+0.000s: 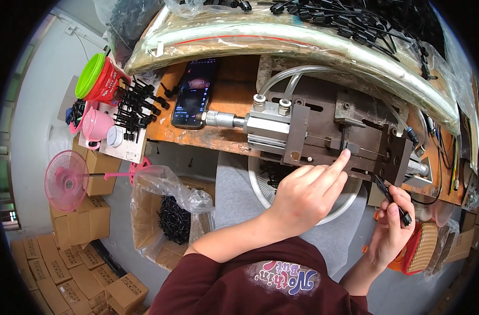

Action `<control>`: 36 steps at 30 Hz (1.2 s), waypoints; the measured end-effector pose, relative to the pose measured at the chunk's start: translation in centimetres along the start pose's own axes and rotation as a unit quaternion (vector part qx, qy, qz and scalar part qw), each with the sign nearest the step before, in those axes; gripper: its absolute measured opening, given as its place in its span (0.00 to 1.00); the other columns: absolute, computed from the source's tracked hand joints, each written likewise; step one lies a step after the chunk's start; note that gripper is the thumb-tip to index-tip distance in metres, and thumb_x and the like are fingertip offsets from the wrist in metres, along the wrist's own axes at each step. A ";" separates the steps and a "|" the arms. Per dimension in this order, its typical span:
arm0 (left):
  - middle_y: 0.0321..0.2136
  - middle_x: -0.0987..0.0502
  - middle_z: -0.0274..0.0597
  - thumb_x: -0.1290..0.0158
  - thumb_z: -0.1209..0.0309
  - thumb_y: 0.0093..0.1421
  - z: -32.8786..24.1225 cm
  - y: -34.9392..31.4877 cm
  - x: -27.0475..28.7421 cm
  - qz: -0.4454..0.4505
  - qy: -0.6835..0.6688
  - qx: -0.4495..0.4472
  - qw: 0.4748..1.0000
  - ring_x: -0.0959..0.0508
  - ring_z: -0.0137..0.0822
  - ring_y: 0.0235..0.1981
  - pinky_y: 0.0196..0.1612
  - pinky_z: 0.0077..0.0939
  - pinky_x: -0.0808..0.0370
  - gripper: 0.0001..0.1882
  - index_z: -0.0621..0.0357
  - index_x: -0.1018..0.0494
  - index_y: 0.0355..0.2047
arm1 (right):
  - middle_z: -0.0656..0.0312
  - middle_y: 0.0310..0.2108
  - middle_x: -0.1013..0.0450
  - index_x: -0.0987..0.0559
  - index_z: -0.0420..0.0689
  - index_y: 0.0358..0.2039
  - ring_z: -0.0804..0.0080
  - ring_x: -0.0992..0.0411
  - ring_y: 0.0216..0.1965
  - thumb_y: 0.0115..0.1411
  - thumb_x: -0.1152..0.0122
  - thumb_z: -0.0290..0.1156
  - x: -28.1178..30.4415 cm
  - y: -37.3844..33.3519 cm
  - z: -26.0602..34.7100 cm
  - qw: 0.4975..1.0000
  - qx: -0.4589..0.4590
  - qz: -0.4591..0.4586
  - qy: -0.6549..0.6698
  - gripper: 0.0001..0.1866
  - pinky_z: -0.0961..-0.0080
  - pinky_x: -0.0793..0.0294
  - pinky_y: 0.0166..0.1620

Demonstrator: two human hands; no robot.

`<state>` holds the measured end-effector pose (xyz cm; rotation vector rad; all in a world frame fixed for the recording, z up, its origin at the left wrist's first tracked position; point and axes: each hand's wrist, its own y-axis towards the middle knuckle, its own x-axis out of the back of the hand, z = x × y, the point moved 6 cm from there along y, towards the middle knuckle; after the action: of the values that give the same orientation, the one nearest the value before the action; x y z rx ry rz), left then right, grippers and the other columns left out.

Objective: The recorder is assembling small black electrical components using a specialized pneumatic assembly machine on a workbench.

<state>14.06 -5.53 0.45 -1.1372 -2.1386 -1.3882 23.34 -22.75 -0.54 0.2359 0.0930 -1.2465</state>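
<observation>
My left hand [308, 195] reaches over the front of a metal clamping fixture [323, 139] with a pneumatic cylinder [268, 134]. Its index finger is stretched out, the tip at a small black part [345, 140] seated in the fixture; the thumb is hidden. Right of the fixture, my right hand [390, 226] is closed around a black plastic part with a thin stem [390, 198]. The stem points up and left toward the fixture's dark end block [393, 156].
A phone [195, 92] lies left of the cylinder. Black parts [137, 105] stand beside a red bucket [105, 81] and pink cup [96, 126]. More black parts [355, 26] lie at the back. Below are a lined carton [150, 220], pink fan [67, 181] and stacked boxes [76, 273].
</observation>
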 end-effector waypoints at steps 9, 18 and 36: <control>0.50 0.25 0.51 0.42 0.73 0.49 -0.3 0.2 -0.5 0.000 0.028 -0.016 0.999 0.20 0.37 0.34 0.42 0.31 0.22 0.12 0.66 0.23 0.35 | 0.48 0.42 0.28 0.23 0.35 0.37 0.73 0.29 0.29 0.56 0.39 0.21 -0.2 0.0 0.1 0.999 0.023 0.007 0.022 0.08 0.83 0.29 0.30; 0.47 0.23 0.48 0.40 0.72 0.47 -0.9 1.1 -0.8 0.028 0.083 -0.024 0.996 0.20 0.34 0.31 0.40 0.30 0.22 0.12 0.64 0.22 0.32 | 0.47 0.42 0.27 0.22 0.35 0.38 0.71 0.28 0.27 0.55 0.40 0.18 -0.4 0.0 0.5 0.999 0.034 0.017 0.016 0.08 0.80 0.27 0.29; 0.46 0.21 0.41 0.36 0.72 0.43 -0.6 1.3 -0.4 0.051 0.091 0.011 0.994 0.24 0.29 0.20 0.26 0.20 0.30 0.13 0.58 0.21 0.32 | 0.48 0.40 0.24 0.23 0.36 0.37 0.64 0.24 0.36 0.52 0.38 0.13 -2.7 -1.3 3.4 0.886 0.282 0.026 -0.368 0.11 0.73 0.25 0.36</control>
<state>15.26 -5.94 1.26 -1.0537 -1.9376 -1.3626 21.05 -21.43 3.17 0.2469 -0.9399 -1.2141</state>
